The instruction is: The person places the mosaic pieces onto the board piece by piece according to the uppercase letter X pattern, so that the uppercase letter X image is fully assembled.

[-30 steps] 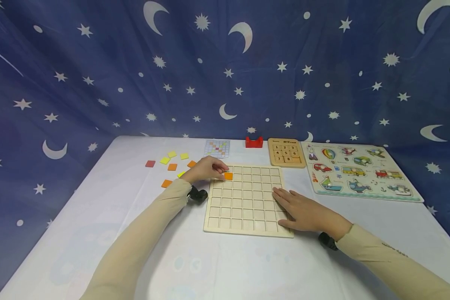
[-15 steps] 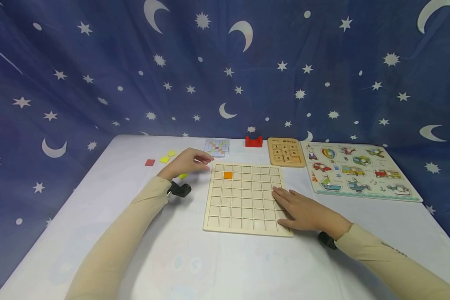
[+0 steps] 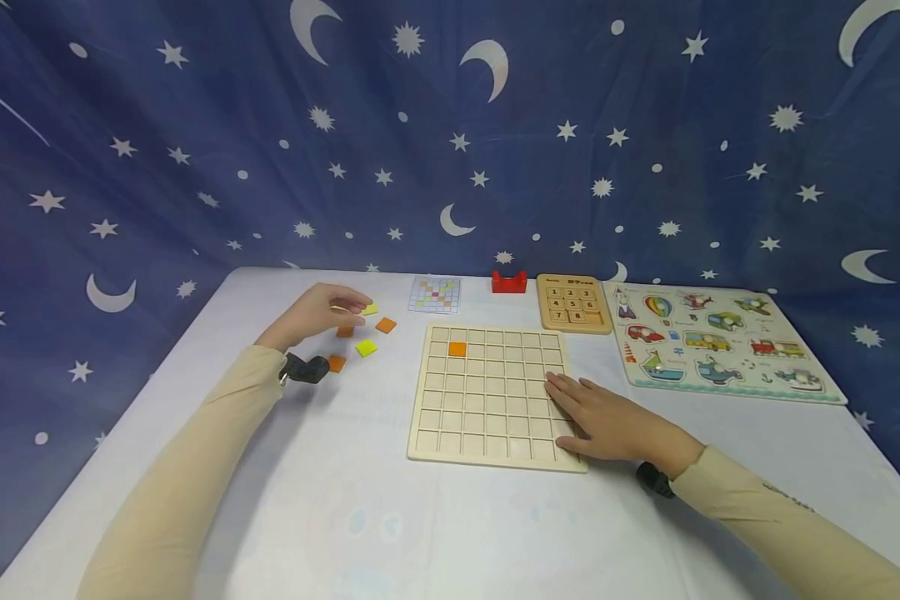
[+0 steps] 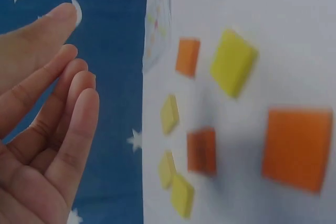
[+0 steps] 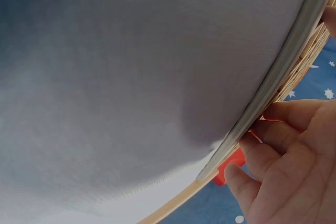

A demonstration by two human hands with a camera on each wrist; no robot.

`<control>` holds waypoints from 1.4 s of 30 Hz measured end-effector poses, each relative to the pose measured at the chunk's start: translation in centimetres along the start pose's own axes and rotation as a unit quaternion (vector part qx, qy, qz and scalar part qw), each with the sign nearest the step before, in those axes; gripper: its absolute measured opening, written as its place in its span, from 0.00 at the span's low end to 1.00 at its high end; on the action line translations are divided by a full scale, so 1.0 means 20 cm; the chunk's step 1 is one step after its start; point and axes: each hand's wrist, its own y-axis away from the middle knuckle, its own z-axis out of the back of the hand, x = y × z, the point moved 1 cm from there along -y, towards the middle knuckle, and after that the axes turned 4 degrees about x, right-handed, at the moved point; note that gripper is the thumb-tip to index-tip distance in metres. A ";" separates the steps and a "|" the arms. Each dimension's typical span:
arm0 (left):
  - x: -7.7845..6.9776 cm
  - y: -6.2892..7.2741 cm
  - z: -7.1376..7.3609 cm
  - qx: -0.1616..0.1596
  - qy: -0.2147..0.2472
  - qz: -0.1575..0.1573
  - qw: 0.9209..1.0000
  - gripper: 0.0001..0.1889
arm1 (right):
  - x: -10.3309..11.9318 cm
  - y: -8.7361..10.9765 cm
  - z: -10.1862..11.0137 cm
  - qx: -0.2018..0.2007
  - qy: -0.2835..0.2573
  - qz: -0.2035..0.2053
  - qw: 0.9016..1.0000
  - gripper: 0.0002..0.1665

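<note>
My left hand hovers over the loose square tiles left of the board, holding nothing, with its fingers loosely bent. In the left wrist view, orange tiles such as the large near one and yellow tiles such as this one lie on the white cloth, apart from the fingertips. The wooden grid board carries one orange tile in a cell near its far left corner. Resting flat on the board's right side is my right hand, fingers extended. The red tile is hidden in the head view.
Behind the board lie a coloured grid card, a red stand and a wooden number puzzle. A vehicle picture puzzle takes up the far right. A blue star-patterned curtain hangs behind the table.
My left hand has moved left from beside the orange tile on the board, past its edge, to over the loose tiles. The right hand has stayed on the board.
</note>
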 end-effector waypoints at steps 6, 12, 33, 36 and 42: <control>0.09 0.06 0.04 -0.006 -0.014 0.007 1.000 0.22 | 0.00 0.00 0.00 -0.001 0.004 0.000 1.000 0.47; 0.17 0.11 0.04 0.002 -0.026 0.011 1.000 0.20 | 0.00 0.00 0.00 -0.004 0.003 0.002 1.000 0.47; 0.34 0.15 -0.04 0.073 -0.031 0.015 0.997 0.24 | -0.01 0.00 0.00 -0.007 0.002 0.008 1.000 0.47; 0.34 0.15 -0.04 0.072 -0.031 0.021 0.997 0.23 | -0.01 0.00 0.00 -0.007 0.004 0.008 1.000 0.47; 0.33 0.16 -0.04 0.070 -0.038 0.019 0.997 0.20 | -0.01 0.00 0.00 -0.005 0.006 0.007 1.000 0.47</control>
